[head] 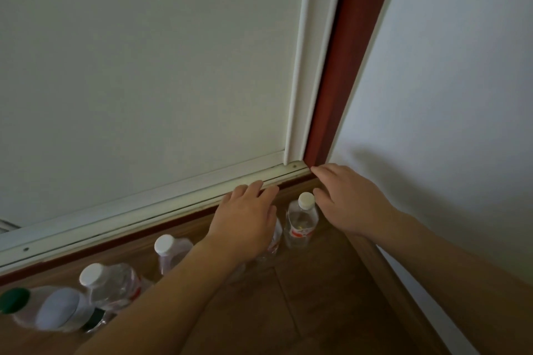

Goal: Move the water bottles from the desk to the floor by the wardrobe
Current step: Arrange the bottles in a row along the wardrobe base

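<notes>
Several clear water bottles stand in a row on the wooden floor (317, 297) along the base of the white wardrobe (144, 66). The end bottle (301, 223), white-capped with a red label, stands upright in the corner. My right hand (349, 202) is beside its cap, fingers spread, holding nothing. My left hand (245, 219) lies palm down with fingers stretched out over the neighbouring bottle (275, 239), hiding its cap; whether the palm touches it is hidden. Further left stand two more white-capped bottles (170, 251) (112, 282).
At the lower left are a bottle with a large white cap (57, 308) and a green-capped one (14, 300). The wardrobe's sliding rail (173, 199) and a dark red frame (340, 81) meet the white wall (447, 95) on the right. A wooden skirting board (389, 282) runs along that wall.
</notes>
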`<action>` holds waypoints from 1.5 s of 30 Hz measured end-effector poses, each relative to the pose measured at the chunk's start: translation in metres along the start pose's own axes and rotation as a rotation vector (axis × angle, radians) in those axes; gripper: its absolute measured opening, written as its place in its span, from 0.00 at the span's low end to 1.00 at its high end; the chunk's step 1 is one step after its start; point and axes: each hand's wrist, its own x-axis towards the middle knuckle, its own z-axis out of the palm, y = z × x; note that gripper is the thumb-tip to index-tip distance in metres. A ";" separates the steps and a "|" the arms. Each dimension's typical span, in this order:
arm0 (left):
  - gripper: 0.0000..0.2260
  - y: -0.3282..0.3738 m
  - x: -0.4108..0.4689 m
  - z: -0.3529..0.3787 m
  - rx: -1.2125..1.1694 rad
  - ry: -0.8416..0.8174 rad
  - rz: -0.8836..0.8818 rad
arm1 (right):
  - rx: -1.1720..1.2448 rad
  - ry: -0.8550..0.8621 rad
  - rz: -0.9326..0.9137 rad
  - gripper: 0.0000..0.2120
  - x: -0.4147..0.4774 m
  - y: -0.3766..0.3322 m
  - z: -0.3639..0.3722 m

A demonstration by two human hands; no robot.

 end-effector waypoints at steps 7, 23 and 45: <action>0.23 -0.003 0.004 0.023 -0.029 -0.013 0.010 | 0.040 -0.023 -0.061 0.25 0.003 0.005 0.024; 0.15 -0.004 0.004 0.036 -0.174 0.016 -0.080 | 0.125 -0.050 -0.129 0.15 0.013 0.003 0.051; 0.12 0.015 0.013 0.042 -0.234 0.025 -0.050 | 0.156 -0.087 -0.126 0.16 0.000 0.016 0.042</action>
